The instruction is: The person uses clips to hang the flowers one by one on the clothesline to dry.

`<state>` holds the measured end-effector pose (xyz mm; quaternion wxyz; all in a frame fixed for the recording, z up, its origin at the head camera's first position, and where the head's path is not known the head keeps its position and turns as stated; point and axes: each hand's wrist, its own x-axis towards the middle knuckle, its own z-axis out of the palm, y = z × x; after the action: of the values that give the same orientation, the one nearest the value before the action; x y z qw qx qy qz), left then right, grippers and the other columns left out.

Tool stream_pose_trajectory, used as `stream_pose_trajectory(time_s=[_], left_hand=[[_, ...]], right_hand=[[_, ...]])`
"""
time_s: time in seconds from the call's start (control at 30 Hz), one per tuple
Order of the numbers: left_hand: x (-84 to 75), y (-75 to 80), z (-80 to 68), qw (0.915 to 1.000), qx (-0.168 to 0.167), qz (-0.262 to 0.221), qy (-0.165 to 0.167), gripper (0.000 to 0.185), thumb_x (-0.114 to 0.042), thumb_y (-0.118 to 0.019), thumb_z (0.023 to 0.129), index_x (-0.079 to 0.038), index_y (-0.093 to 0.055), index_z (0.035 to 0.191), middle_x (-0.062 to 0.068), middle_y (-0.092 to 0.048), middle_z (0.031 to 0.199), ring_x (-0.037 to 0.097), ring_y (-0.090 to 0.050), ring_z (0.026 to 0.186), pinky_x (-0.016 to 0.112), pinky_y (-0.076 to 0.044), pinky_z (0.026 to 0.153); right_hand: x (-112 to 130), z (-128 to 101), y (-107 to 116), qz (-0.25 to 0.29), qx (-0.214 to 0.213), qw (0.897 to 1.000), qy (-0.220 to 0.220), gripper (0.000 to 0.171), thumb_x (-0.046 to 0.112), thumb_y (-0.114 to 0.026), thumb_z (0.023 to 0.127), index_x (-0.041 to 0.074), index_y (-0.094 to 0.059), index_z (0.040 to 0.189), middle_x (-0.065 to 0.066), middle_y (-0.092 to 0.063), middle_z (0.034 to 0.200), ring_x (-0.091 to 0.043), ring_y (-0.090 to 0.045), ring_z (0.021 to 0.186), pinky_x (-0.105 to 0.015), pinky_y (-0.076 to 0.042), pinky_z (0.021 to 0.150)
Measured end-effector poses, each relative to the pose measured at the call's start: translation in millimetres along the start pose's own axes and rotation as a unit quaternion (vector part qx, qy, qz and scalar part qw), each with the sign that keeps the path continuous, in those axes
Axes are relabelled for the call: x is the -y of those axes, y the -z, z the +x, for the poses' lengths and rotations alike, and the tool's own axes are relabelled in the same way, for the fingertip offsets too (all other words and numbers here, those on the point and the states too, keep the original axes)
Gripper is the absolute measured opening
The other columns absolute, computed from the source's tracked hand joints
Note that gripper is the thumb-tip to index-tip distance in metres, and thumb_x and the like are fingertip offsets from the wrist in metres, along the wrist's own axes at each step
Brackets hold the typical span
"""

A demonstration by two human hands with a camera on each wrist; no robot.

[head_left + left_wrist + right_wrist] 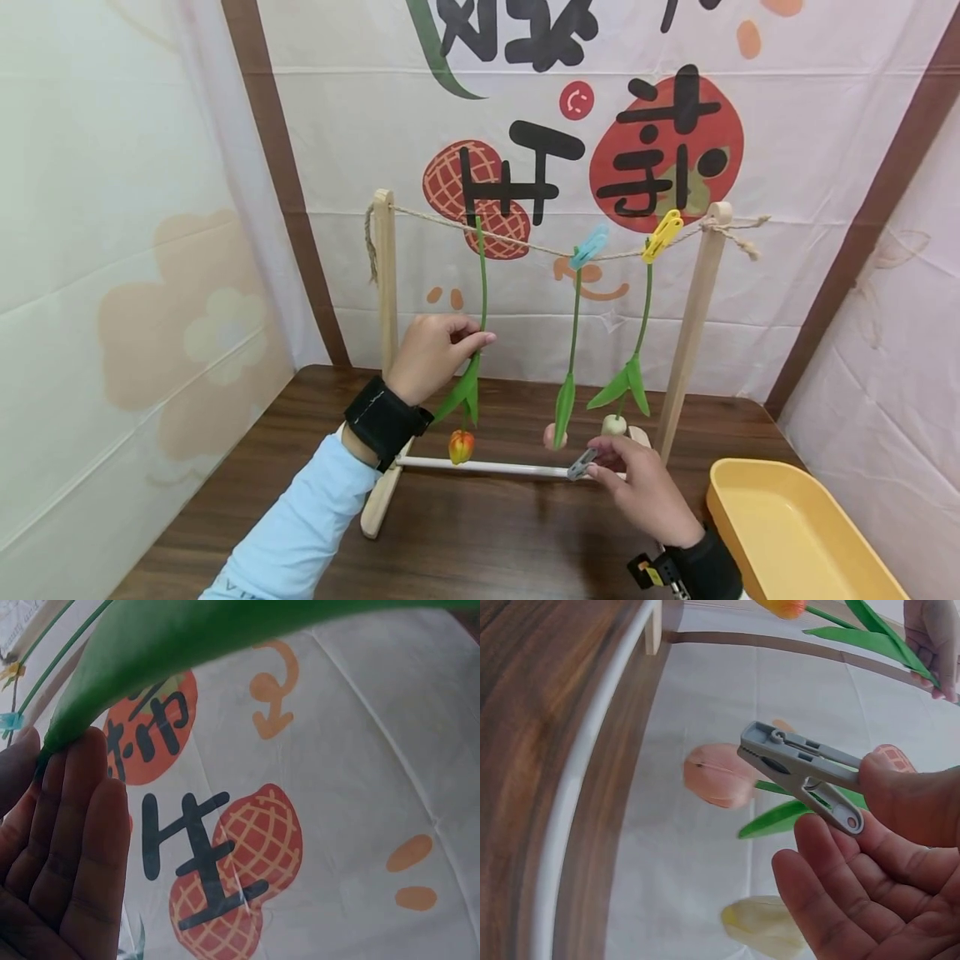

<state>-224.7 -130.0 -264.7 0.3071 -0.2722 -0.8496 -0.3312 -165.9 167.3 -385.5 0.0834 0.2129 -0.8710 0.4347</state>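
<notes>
My left hand [438,354] pinches the green stem of an orange-yellow artificial tulip [461,447], which hangs head down with its stem end up at the rope [540,247]. In the left wrist view a green leaf [172,652] crosses above the fingers. My right hand [647,487] pinches a grey clothespin [581,464] by its handle ends, low in front of the rack; its jaw end points away from the fingers. A pink tulip [555,436] hangs from a blue clothespin [589,247], and a white tulip [614,425] from a yellow clothespin [663,237].
The rope is strung between two wooden posts [693,333], joined low down by a white bar [495,468]. A yellow tray [795,517] stands at the right on the brown wooden table [480,542]. Printed cloth [337,125] encloses the back and sides.
</notes>
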Motion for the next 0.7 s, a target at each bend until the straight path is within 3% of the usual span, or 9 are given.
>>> stream_pose_trajectory(time_s=[0.3, 0.47, 0.7], left_hand=[[1.6, 0.9, -1.4, 1.0000, -0.001, 0.007, -0.001, 0.021, -0.024, -0.073, 0.090, -0.010, -0.070, 0.073, -0.006, -0.049, 0.057, 0.010, -0.045, 0.053, 0.027, -0.034, 0.051], [1.2, 1.2, -1.2, 0.9999, 0.003, 0.012, -0.002, 0.023, -0.026, -0.072, 0.090, -0.011, -0.071, 0.074, -0.006, -0.049, 0.057, 0.010, -0.045, 0.053, 0.027, -0.034, 0.051], [0.9, 0.3, 1.9, 0.9999, 0.007, 0.014, 0.004, 0.023, -0.027, -0.071, 0.090, -0.010, -0.072, 0.075, -0.005, -0.051, 0.057, 0.011, -0.046, 0.054, 0.028, -0.036, 0.051]], right_hand=[[17, 3, 11, -0.017, -0.076, 0.994, 0.081, 0.027, -0.004, -0.072, 0.084, 0.003, -0.066, 0.109, 0.002, -0.063, 0.089, -0.011, -0.060, 0.079, -0.026, -0.051, 0.063], [31, 9, 18, -0.034, -0.117, 0.983, 0.140, 0.028, -0.006, -0.074, 0.081, 0.001, -0.066, 0.107, 0.003, -0.064, 0.090, -0.009, -0.060, 0.077, -0.024, -0.051, 0.065], [57, 20, 27, -0.013, -0.156, 0.967, 0.200, 0.028, -0.005, -0.074, 0.082, -0.001, -0.066, 0.109, -0.001, -0.067, 0.093, -0.014, -0.063, 0.079, -0.019, -0.051, 0.071]])
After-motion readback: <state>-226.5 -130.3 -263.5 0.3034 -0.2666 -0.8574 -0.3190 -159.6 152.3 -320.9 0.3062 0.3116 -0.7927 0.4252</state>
